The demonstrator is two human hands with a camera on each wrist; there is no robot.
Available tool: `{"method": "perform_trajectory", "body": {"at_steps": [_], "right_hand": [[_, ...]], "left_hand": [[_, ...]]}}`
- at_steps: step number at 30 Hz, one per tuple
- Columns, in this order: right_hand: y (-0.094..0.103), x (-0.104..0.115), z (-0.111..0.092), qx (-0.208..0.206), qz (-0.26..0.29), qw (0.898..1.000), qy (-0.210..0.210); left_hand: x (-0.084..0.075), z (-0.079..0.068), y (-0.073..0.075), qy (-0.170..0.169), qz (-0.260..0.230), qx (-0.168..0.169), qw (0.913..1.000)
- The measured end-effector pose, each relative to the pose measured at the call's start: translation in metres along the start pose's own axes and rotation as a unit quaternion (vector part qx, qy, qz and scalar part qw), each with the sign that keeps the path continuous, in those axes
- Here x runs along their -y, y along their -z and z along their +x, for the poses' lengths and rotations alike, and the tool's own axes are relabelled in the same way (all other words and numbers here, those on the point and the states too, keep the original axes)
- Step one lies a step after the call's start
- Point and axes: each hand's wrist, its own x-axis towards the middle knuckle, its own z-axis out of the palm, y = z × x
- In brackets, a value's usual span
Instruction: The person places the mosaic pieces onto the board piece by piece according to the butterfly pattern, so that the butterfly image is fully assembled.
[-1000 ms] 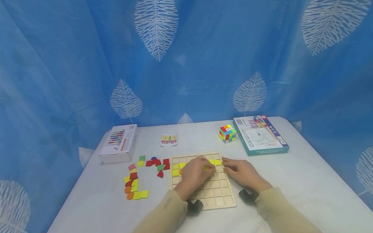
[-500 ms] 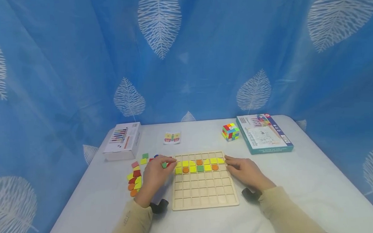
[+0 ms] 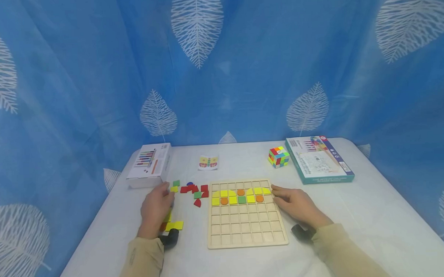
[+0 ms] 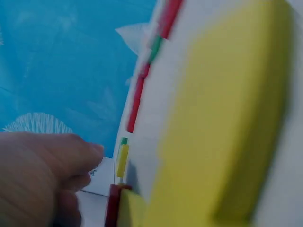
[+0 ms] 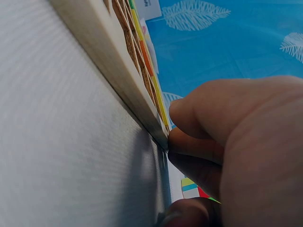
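A wooden grid board [image 3: 246,238] lies on the table, with yellow tiles [image 3: 224,193], orange discs [image 3: 259,198] and one green square [image 3: 241,199] in two of its upper rows. My right hand [image 3: 301,207] rests at the board's right edge, fingertips right against the wooden rim [image 5: 123,87]. My left hand [image 3: 156,208] is over the loose tiles left of the board and hides some of them. Its fingers bend loosely, and nothing shows between them in the left wrist view. Yellow tiles [image 3: 174,225] peek out beside that wrist, one large and blurred in its own camera.
Red tiles [image 3: 204,188] lie between hand and board, near a green tile [image 3: 176,183]. Behind stand a white box [image 3: 146,182], a small pattern card [image 3: 208,163], a puzzle cube [image 3: 278,157] and a flat teal-edged box [image 3: 326,179]. A blue leaf-print curtain [image 3: 256,72] hangs behind.
My left hand has left the board and moved left to the loose tiles, uncovering the filled rows. My right hand stays at the board's right edge. The view has shifted slightly.
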Motion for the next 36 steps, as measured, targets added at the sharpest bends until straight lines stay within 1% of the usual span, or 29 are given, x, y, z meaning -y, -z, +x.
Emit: {"method": "perform_trajectory", "body": {"at_steps": [3,5,7,13,19,23,27,29,32,34,36], "right_hand": [[0.001,0.0,0.0,-0.003,0.006,1.0,0.002],[0.001,0.0,-0.001,-0.001,0.009,1.0,0.001],[0.001,0.001,-0.001,0.002,0.01,1.0,-0.002],[0.001,0.002,-0.002,0.003,0.006,1.0,-0.003],[0.001,0.002,-0.002,0.001,0.006,1.0,0.001],[0.002,0.001,-0.001,-0.001,0.002,1.0,0.007],[0.003,0.001,-0.002,-0.005,-0.001,1.0,0.015],[0.002,0.0,-0.002,-0.006,-0.001,1.0,0.017],[0.002,0.0,-0.002,-0.007,-0.001,1.0,0.021],[0.002,0.0,-0.001,-0.007,0.0,1.0,0.021],[0.001,0.0,-0.001,-0.006,-0.002,1.0,0.02]], "left_hand": [[0.003,0.002,-0.006,-0.026,0.037,0.009,0.9989],[0.004,0.002,-0.008,-0.029,0.054,0.013,0.998],[0.003,0.001,-0.009,-0.023,0.062,0.015,0.9977],[0.002,-0.001,-0.009,-0.014,0.052,-0.003,0.9985],[0.003,0.001,-0.01,-0.019,0.041,-0.011,0.9989],[0.004,0.001,-0.011,-0.027,0.042,-0.021,0.9985],[0.003,0.001,-0.011,-0.021,0.041,-0.028,0.9985],[0.001,0.0,-0.011,-0.014,0.035,-0.031,0.9988],[-0.003,-0.003,-0.01,-0.004,0.009,-0.037,0.9993],[-0.007,-0.005,-0.011,-0.002,-0.018,-0.04,0.999],[-0.012,-0.008,-0.013,-0.011,-0.047,-0.046,0.9978]]}}
